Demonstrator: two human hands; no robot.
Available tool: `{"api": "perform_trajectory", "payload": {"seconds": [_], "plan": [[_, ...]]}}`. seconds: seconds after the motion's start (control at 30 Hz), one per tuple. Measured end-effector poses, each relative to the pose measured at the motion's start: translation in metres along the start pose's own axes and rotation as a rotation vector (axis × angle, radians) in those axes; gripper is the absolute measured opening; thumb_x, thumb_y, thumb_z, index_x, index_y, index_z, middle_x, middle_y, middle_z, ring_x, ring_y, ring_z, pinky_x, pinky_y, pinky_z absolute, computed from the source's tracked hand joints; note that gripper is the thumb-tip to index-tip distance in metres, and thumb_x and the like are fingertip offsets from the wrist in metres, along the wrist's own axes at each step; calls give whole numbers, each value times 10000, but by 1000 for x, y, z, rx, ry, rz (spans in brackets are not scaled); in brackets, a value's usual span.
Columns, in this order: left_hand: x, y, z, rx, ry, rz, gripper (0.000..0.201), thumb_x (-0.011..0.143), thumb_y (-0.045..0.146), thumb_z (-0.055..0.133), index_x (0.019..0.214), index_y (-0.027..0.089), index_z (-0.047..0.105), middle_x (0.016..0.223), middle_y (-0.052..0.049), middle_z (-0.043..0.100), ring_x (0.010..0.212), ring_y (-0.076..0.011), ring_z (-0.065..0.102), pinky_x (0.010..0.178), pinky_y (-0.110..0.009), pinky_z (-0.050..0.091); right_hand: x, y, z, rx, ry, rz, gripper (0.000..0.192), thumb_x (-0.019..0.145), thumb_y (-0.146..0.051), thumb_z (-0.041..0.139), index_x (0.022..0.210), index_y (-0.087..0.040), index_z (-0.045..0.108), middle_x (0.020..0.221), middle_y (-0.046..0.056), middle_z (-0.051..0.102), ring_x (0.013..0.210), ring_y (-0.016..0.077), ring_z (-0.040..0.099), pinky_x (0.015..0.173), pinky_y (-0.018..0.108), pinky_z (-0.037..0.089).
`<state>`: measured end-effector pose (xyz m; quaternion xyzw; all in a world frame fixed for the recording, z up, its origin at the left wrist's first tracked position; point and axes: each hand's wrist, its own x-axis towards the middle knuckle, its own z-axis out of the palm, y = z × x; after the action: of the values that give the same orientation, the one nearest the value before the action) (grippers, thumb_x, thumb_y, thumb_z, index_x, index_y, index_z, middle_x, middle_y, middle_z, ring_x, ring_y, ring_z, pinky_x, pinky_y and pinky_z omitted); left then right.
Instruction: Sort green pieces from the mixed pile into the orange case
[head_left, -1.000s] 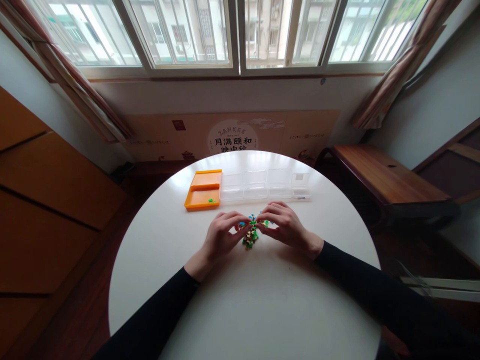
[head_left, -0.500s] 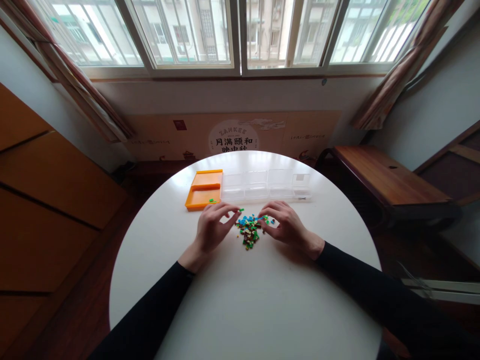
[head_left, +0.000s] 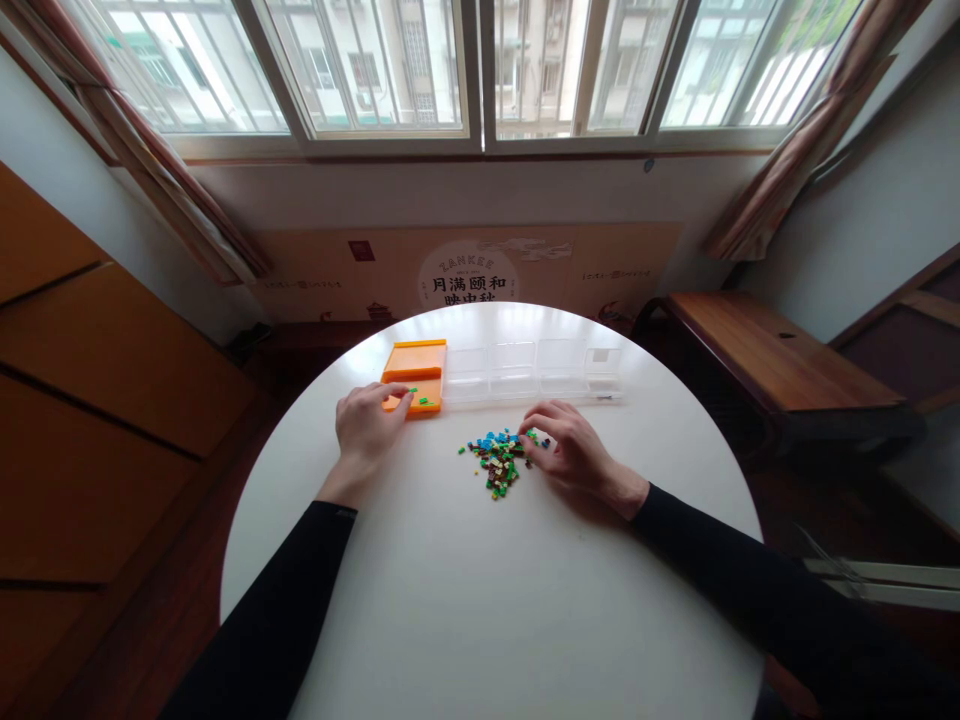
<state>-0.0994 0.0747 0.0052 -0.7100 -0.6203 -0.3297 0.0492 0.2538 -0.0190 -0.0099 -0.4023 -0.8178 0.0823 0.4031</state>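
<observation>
Apparently placing: pinching a green brick [head_left: 412,390] with left hand [head_left: 367,425] over the orange tray [head_left: 415,357] — likely calls next for a gentle release. At the brick pile [head_left: 499,465], cannot tell grip of right hand [head_left: 566,447].

Behind the brick pile [head_left: 500,468], the tray [head_left: 415,359] lies left of the box [head_left: 514,384].

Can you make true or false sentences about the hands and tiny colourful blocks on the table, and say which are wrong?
1. The person's bare left hand is over the shallow orange plastic tray. True.
2. The bare right hand is on that tray. False: it is at the right side of the heap of tiny multicoloured plastic blocks.
3. A clear plastic box with compartments is right of the tray. True.
4. The round, smooth table is black. False: it is white.
</observation>
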Motion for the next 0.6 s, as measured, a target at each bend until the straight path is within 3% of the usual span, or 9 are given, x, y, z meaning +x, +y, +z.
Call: {"api": "perform_trajectory", "payload": {"seconds": [0.2,0.33,0.47,0.6], "plan": [[0,-1,0,24,-20,-7,162,964,387,752,983,265,857,1025,-86,836,1001,-339,715,970,-494,478,0,1,1,-2,-2,13,104,981,-148,742,991,-252,744,1043,48,780,985,254,713,962,438,533],[-2,4,-4,5,12,29,195,991,396,722,999,247,847,991,-78,814,947,-303,700,927,-459,507,-1,5,1,-20,9,20,91,1015,-167,702,992,-247,738,1026,54,771,973,256,708,964,449,533],[-14,23,-7,-166,15,189,240,1049,387,660,991,231,834,968,-67,781,915,-248,699,869,-394,553,-3,11,1,-25,15,33,105,1002,-155,703,997,-249,748,1032,60,772,975,261,705,951,448,549],[-35,51,-5,-371,-118,391,223,1069,392,671,1032,241,831,962,-62,771,864,-205,699,739,-321,560,-3,12,-4,20,-10,31,202,935,-74,691,1008,-251,753,1046,57,767,982,258,704,949,435,561]]}}
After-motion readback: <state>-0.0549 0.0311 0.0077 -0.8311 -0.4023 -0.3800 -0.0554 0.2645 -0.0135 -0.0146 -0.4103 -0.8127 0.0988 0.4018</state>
